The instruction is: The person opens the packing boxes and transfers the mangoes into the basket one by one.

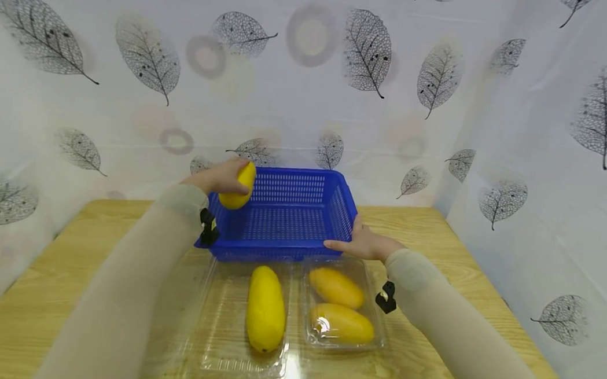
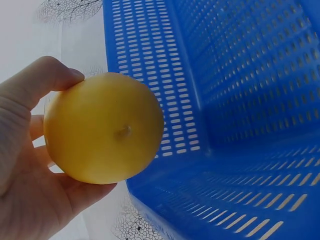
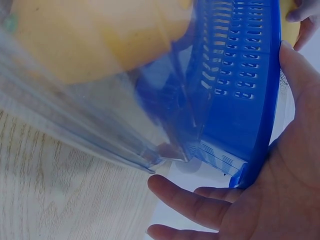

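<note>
My left hand grips an oblong yellow melon over the left end of a blue plastic basket. In the left wrist view, the rounded end of the melon faces the camera, with thumb and fingers around its sides. My right hand holds the near right corner of the basket, thumb along the front rim and fingers outside the side wall. Closer to me, a longer yellow melon lies in a clear plastic tray. Beside it, a clear box holds two orange-yellow fruits.
Wood-patterned table carries everything. Behind and to the right hangs a pale leaf-print curtain, close to the far side of the basket. The clear tray and box sit right up against the basket's front.
</note>
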`<state>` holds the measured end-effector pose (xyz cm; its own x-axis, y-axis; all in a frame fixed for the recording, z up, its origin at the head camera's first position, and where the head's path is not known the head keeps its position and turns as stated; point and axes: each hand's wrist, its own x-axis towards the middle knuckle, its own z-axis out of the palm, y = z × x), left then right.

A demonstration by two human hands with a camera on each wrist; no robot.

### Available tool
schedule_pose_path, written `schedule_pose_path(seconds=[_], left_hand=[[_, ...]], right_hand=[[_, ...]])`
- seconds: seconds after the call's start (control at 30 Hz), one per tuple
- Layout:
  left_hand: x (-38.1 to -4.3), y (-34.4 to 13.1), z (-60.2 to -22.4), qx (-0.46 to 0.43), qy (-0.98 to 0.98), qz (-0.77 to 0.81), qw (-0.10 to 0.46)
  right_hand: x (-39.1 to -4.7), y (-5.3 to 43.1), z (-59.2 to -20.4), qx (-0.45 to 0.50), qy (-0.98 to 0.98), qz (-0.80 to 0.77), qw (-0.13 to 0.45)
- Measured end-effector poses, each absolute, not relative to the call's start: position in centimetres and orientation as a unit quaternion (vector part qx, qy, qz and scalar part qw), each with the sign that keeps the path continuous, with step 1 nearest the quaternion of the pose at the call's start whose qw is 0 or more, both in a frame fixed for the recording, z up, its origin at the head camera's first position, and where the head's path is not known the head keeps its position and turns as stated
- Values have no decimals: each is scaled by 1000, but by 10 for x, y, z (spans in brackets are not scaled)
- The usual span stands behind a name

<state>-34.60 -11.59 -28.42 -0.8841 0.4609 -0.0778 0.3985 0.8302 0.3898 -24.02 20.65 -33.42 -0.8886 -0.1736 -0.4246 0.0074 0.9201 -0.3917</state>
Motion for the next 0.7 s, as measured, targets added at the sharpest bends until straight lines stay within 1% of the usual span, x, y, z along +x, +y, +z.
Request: schedule_pose_path(seconds=[0.13,0.33,0.57,0.7], left_hand=[[-348,-114,-283,221,955,168,100],[-351,-116,-283,205,960,142,123],[-350,-114,-291,172,953,158,194],[-346,-114,-293,147,956,130,218]], right_hand=[[-240,207,-333,-43,953,-194,227],[-240,207,-332,-40,953,-189,235],[-241,207,-334,-33,954,-194,228],[-241,207,-335,-29,953,-194,230]])
